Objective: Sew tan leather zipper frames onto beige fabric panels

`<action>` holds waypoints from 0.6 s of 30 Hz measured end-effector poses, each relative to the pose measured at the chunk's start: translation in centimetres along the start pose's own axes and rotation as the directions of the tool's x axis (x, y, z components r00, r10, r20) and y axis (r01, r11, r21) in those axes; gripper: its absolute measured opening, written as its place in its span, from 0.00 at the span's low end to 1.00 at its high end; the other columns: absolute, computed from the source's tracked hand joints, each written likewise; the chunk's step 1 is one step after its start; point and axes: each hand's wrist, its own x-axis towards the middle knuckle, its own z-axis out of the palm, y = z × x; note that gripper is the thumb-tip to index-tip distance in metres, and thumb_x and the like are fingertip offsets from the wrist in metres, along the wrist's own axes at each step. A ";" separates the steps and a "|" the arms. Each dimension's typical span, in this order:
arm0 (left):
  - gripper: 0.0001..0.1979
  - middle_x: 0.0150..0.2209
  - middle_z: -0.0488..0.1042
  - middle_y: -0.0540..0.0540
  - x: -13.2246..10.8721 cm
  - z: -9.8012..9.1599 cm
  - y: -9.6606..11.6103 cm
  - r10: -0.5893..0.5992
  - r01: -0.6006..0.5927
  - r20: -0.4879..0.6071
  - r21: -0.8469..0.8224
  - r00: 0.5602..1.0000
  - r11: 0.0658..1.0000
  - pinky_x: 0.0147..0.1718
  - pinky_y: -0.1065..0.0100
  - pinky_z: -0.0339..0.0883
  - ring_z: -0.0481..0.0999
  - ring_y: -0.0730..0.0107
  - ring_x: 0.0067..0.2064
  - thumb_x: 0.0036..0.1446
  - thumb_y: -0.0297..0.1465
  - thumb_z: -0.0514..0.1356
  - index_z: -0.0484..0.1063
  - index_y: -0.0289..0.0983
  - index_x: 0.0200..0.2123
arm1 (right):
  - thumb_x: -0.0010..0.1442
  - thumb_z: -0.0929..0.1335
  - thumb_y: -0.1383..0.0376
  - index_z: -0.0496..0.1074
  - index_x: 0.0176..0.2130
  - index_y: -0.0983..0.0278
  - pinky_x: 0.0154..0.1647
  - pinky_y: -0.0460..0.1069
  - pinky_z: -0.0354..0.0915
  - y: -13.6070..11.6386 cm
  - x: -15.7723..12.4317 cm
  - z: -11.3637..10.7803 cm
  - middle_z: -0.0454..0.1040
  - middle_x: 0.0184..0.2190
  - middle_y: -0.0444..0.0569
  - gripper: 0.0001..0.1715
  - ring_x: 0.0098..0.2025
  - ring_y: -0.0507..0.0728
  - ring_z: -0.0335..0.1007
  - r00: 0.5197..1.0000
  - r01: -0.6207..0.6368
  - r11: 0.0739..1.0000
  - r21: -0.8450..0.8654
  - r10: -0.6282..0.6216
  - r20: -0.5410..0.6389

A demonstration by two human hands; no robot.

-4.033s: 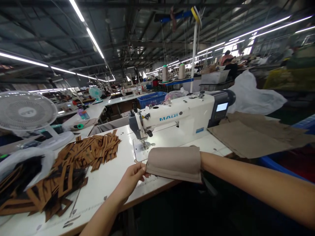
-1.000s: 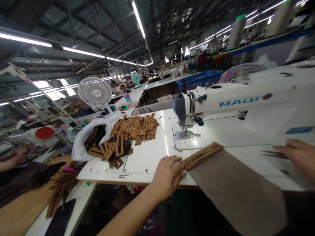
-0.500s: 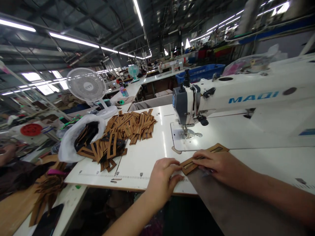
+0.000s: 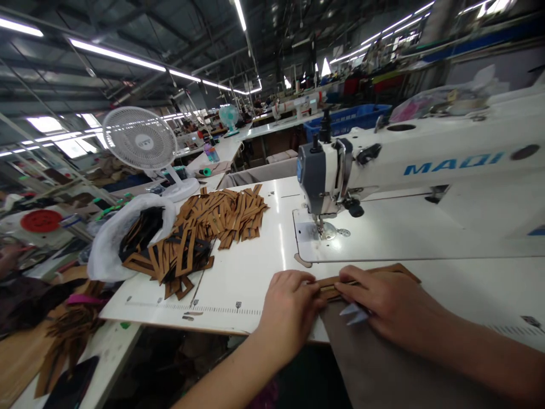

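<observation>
A brown strip with a narrow slot [image 4: 330,291] lies along the upper edge of a grey-brown fabric [image 4: 374,363], at the table's front edge. My left hand [image 4: 289,304] is closed on the strip's left end, fingers bent over it. My right hand [image 4: 378,295] pinches the strip further right, and a small pair of pointed scissors or snips [image 4: 355,313] sticks out below its fingers. Beyond both hands stands the sewing machine head [image 4: 326,176], its needle and presser foot [image 4: 322,226] over the plate with no fabric under them.
A heap of brown slotted pieces [image 4: 225,216] lies left of the machine, beside a white bag [image 4: 104,250] of dark pieces. A white fan [image 4: 140,139] stands behind. A phone [image 4: 74,386] rests at lower left, and a blue crate [image 4: 353,120] is further back.
My left hand has closed onto the strip's left end from an open pinch beside it. The scissors' blades now show below my right hand. The view has shifted slightly.
</observation>
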 end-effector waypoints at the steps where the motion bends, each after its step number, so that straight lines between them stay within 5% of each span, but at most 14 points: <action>1: 0.08 0.43 0.74 0.43 0.1 0.1 -0.1 0.019 -0.019 0.007 0.026 1.000 0.999 0.43 0.57 0.66 0.71 0.60 0.44 0.59 0.26 0.58 0.72 0.37 0.42 | 0.48 0.60 0.76 0.73 0.39 0.63 0.25 0.51 0.63 0.1 0.1 -0.4 0.72 0.41 0.51 0.21 0.28 0.57 0.71 0.997 -0.044 0.998 0.047 0.041 0.060; 8: 0.06 0.40 0.73 0.44 1.3 0.2 -0.2 0.087 -0.123 0.170 0.215 0.982 0.969 0.41 0.62 0.68 0.70 0.62 0.42 0.61 0.24 0.55 0.70 0.35 0.40 | 0.51 0.62 0.74 0.70 0.28 0.63 0.34 0.48 0.60 1.8 2.1 -2.3 0.70 0.35 0.46 0.10 0.34 0.54 0.67 0.930 -0.245 0.908 0.339 0.121 0.347; 18: 0.07 0.36 0.71 0.43 2.0 -0.1 -0.3 0.025 -0.068 0.204 0.205 0.979 0.976 0.41 0.60 0.66 0.68 0.60 0.41 0.60 0.22 0.53 0.71 0.35 0.34 | 0.53 0.65 0.70 0.68 0.28 0.63 0.34 0.48 0.59 1.3 1.7 -1.3 0.70 0.31 0.47 0.03 0.33 0.56 0.66 0.925 -0.326 0.892 0.312 0.232 0.302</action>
